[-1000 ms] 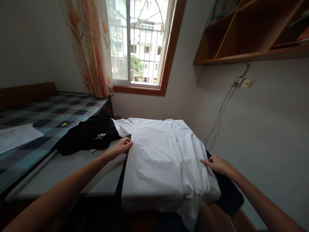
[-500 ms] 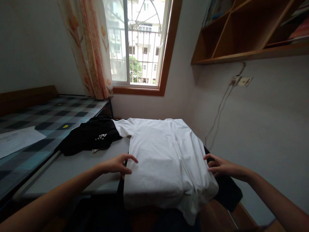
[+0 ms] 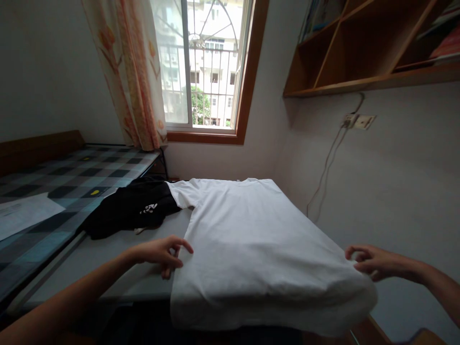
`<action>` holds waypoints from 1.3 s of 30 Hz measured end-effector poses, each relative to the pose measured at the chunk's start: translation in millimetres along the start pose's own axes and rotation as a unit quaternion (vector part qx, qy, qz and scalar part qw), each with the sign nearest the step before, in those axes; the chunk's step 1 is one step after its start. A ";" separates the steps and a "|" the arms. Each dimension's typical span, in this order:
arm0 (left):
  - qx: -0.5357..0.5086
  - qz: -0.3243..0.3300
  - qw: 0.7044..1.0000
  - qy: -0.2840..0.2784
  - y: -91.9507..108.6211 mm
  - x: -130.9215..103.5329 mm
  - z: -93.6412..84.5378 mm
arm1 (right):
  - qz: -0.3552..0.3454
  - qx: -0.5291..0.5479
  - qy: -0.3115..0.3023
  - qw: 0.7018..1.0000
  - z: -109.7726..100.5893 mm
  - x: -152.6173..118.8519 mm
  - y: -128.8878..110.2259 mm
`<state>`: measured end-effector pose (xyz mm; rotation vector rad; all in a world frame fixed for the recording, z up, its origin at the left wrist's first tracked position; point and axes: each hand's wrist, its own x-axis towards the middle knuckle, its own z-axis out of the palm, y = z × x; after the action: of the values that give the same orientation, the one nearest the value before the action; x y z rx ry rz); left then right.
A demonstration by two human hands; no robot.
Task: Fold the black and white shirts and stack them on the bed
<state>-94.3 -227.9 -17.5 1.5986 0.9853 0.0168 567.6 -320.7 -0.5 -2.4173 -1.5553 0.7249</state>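
Observation:
A white T-shirt (image 3: pixel 247 239) lies spread over a table (image 3: pixel 118 273), its collar toward the window and its lower part hanging over the near edge. My left hand (image 3: pixel 163 254) grips the shirt's left side edge between thumb and fingers. On the opposite side, my right hand (image 3: pixel 375 261) is closed on the right edge and holds that side stretched out past the table. Both hands are bent at the fingers. The cloth lies mostly smooth, with a few soft folds near the bottom. A black garment with a white print (image 3: pixel 132 206) lies left of the shirt's sleeve.
A bed with a checked cover (image 3: pixel 104 167) stands on the left, with a sheet of paper (image 3: pixel 28 213) on it. Behind are a curtain (image 3: pixel 138 86) and a barred window (image 3: pixel 212 72). A wooden shelf (image 3: pixel 359 52) and a socket with a cord (image 3: pixel 362 121) are on the right wall.
My right hand has moved right and slightly toward me, pulling the shirt's right side outward. The long folds there have flattened. My left hand has shifted slightly left with its edge.

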 end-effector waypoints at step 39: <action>0.385 0.192 0.733 0.527 11.4 102.2 -51.9 | -0.217 0.057 0.257 0.940 166.8 150.2 -274.2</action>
<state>-48.7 -125.2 -42.6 2.6346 1.6032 1.0348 315.5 -85.0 -81.2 -1.8632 -1.6614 0.0819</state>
